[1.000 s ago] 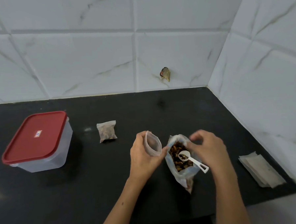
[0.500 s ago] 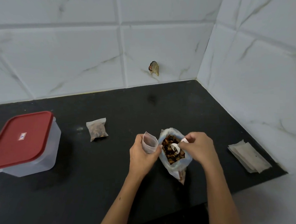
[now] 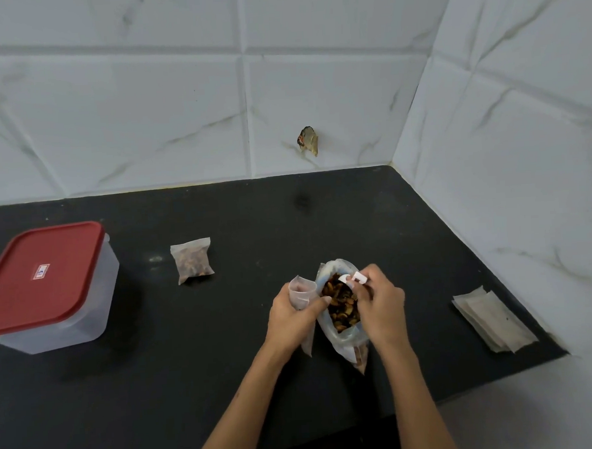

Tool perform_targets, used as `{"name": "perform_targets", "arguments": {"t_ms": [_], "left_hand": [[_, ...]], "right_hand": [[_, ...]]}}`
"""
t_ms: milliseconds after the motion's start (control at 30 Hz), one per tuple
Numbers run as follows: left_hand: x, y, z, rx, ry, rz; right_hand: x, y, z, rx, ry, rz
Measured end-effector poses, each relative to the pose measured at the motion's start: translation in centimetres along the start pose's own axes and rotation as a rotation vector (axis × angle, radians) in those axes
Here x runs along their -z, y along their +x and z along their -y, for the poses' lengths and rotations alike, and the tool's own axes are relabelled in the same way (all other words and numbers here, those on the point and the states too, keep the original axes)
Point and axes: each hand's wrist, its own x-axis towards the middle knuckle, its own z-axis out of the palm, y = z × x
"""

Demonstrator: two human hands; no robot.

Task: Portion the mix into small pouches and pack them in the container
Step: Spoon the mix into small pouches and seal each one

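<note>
Black stone, matte and faintly smudged, made up the countertop (image 3: 227, 382), which filled the lower two thirds of the frame and ran into a corner at the upper right. White marble-look wall tiles (image 3: 144, 112) with thin grey veins and pale grout lines rose behind it and along the right side. A small brownish scrap (image 3: 308, 141) clung to the back wall just above the counter's rear edge.

Near the centre, slightly right, the left hand (image 3: 292, 315) gripped a small empty pouch (image 3: 302, 292), its mouth held open and upright, fingers wrapped round it. Just beside it on the right stood the open bag of mix (image 3: 340, 308), full of brown pieces and touching the pouch. The right hand (image 3: 377, 306) hovered over the bag's mouth, fingers curled and pinching the handle of a white scoop (image 3: 350, 279), whose bowl dipped into the mix.

At the left of the frame sat the clear plastic container (image 3: 86, 304), its red lid (image 3: 40, 275) closed, well apart from the hands. Between it and the bag, toward the back, lay one filled pouch (image 3: 192, 260), flat on the counter. At the right edge of the counter, near the side wall, lay a stack of flat empty pouches (image 3: 491, 317).
</note>
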Motion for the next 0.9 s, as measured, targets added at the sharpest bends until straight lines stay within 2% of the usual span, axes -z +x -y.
{"name": "perform_targets", "arguments": {"t_ms": [133,333,433,533,600,800,900], "left_hand": [[-0.3,0.0,0.1,0.027,-0.136,0.033],[-0.5,-0.1,0.4,0.041,-0.174,-0.006],[-0.5,-0.1,0.7,0.061,-0.178,-0.031],[-0.9,-0.2,0.7,0.022,-0.143,-0.05],[-1.0,-0.3,0.7,0.005,-0.129,-0.043],[-0.9,-0.5,1.0,-0.018,-0.134,-0.053],[-0.9,-0.5,1.2,-0.02,-0.142,-0.058]], "right_hand": [[-0.1,-0.2,-1.1,-0.031,0.098,0.041],[0.5,0.1,-1.7,-0.091,0.214,0.163],[1.4,0.1,-1.5,-0.094,0.262,0.093],[1.1,0.1,-1.3,-0.075,0.185,-0.001],[0.0,-0.1,-1.2,-0.096,0.144,-0.005],[-0.7,0.1,-1.3,-0.17,0.267,0.063],[0.4,0.3,-1.4,-0.178,0.295,-0.002]]}}
